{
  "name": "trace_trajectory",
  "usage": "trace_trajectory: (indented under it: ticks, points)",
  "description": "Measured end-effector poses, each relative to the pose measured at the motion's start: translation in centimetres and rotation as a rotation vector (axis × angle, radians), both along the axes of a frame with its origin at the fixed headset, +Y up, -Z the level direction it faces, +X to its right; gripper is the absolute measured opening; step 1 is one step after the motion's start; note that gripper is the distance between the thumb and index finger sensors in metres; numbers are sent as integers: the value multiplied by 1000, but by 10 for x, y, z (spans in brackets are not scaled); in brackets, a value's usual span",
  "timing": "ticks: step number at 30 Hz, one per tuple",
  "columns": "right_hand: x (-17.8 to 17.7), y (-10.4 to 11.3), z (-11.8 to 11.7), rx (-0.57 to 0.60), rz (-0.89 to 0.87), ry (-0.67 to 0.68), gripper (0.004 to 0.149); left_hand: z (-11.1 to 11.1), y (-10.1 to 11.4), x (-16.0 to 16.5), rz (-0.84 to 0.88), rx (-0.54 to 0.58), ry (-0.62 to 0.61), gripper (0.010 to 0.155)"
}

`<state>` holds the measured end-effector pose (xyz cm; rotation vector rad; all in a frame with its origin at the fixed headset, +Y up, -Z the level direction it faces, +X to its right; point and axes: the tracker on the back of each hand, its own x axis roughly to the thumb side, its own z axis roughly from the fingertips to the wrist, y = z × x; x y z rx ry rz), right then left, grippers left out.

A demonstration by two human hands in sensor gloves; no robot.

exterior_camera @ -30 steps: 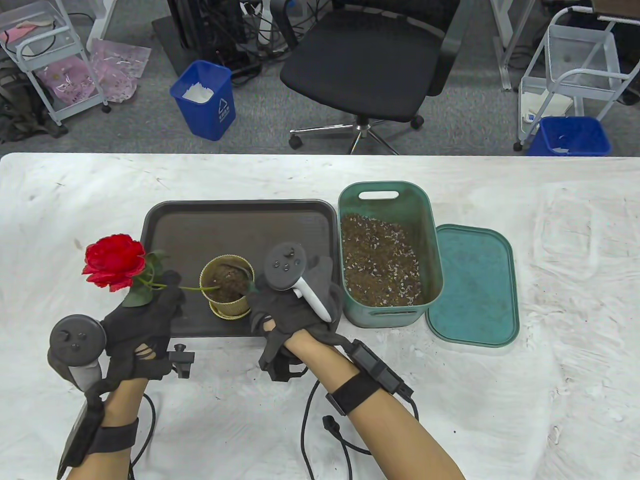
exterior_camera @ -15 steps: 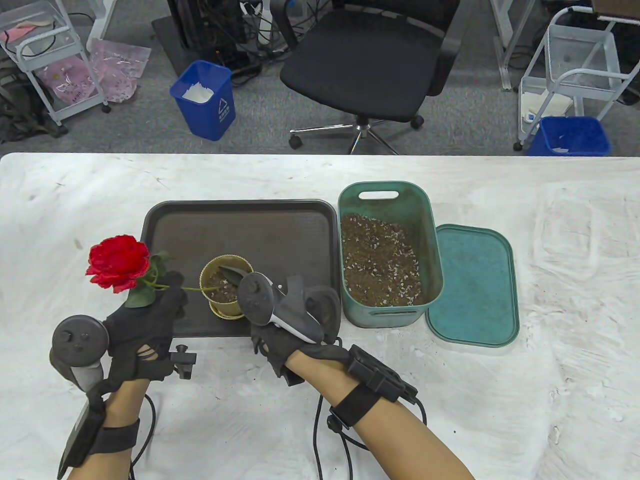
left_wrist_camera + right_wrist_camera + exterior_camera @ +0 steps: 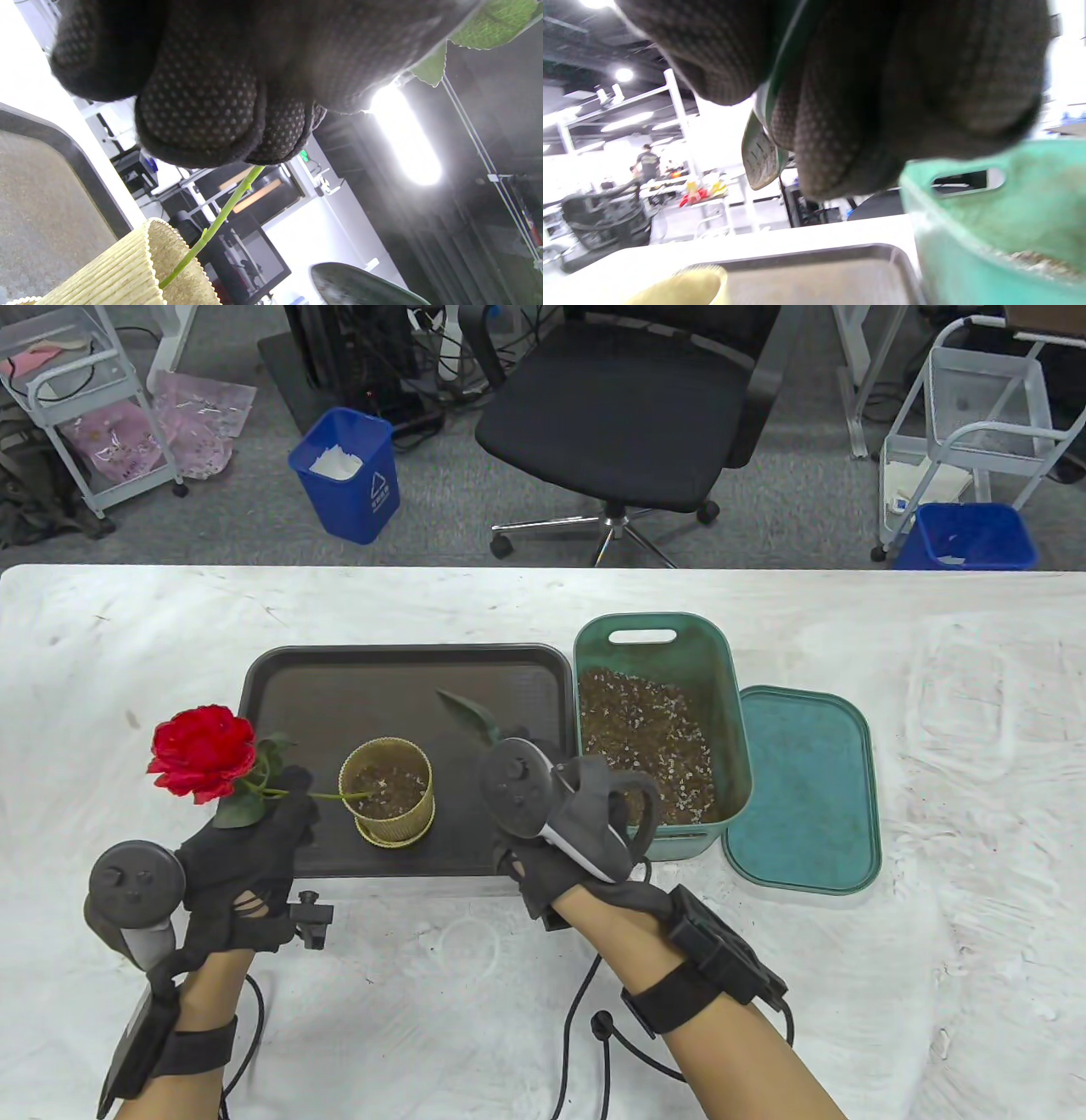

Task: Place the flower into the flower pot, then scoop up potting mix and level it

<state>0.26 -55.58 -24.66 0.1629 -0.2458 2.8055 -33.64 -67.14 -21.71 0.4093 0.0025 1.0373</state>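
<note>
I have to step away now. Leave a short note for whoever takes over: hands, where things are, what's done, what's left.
Left hand grips the rose by its stem, whose lower end is in the yellow pot on the tray; the bloom leans out left.
Right hand holds the trowel, blade up over the tray, beside the green bin of potting mix. Bin lid lies on the table to the right.
Done: stem in pot, some mix inside.
Left: scoop more mix, level it.

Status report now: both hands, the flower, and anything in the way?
Left hand grips flower, stem end in pot. Right hand grips trowel, blade raised over tray, beside soil bin. Nothing blocks the pot.
</note>
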Motion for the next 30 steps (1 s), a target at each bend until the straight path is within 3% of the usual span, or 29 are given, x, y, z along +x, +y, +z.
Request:
trace_trajectory:
  ticks: [4, 9, 15, 19, 21, 25, 30]
  points:
    - [42, 18, -9, 23, -9, -153, 53, 0, 0, 0, -1, 0, -1, 43]
    - [88, 18, -25, -48, -46, -331, 53, 0, 1, 0, -3, 1, 1, 43]
    - [133, -9, -53, -398, -49, -498, 52, 0, 0, 0, 4, -2, 2, 43]
    - [147, -29, -68, -628, -31, -551, 51, -1, 0, -3, 8, -5, 12, 43]
    - [148, -37, -73, -689, 0, -556, 51, -1, 0, -4, 11, -7, 16, 43]
    - [144, -50, -81, -752, 26, -553, 51, -1, 0, -4, 13, -8, 21, 43]
    - [142, -66, -89, -835, -72, -511, 52, -1, 0, -4, 12, -6, 16, 43]
